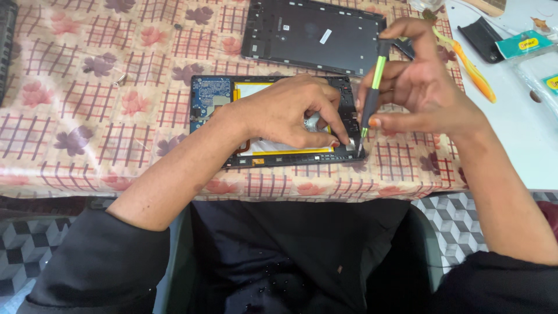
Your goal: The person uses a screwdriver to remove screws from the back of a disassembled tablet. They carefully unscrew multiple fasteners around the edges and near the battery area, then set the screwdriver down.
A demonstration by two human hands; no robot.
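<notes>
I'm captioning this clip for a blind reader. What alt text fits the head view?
A right hand holds a black-and-green screwdriver upright, tip at the corner of an opened black tablet, while the left hand presses on its insides. The tablet's removed dark back cover lies behind on a floral checked tablecloth.

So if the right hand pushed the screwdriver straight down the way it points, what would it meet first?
Probably the open tablet: the screwdriver in the right hand points down at its lower right corner, beside the left hand fingertips. Whether the tip already touches is unclear.
</notes>
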